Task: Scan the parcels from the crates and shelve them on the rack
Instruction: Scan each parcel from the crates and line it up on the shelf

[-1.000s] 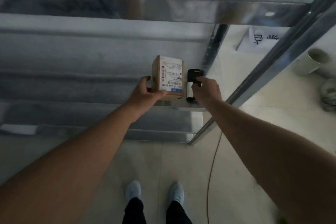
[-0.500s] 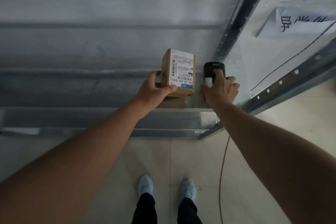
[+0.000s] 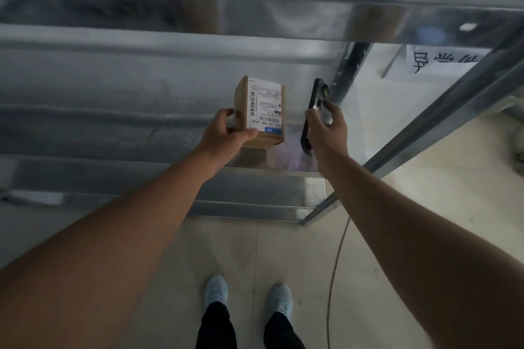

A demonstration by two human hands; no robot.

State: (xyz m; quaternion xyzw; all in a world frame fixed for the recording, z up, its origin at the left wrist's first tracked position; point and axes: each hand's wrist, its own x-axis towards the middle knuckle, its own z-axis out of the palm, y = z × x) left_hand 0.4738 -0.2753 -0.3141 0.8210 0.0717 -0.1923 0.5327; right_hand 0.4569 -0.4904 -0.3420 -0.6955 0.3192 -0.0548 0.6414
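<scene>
A small brown cardboard parcel (image 3: 262,113) with a white shipping label stands at the right end of the metal rack shelf (image 3: 141,110). My left hand (image 3: 226,133) grips its lower left corner, thumb across the label's bottom edge. To its right, my right hand (image 3: 326,130) holds a black handheld scanner (image 3: 312,110), turned edge-on beside the parcel. A faint purple glow shows on the shelf below the scanner.
An upright rack post (image 3: 347,76) stands just right of the scanner, and a slanted metal rail (image 3: 442,113) crosses the right side. A paper sign (image 3: 442,62) lies on the floor beyond. A thin cable (image 3: 336,263) runs along the floor by my feet (image 3: 246,295).
The scanner has turned from lying flat under my right hand to edge-on, lifted beside the parcel. My left hand stays on the parcel. My view has shifted slightly.
</scene>
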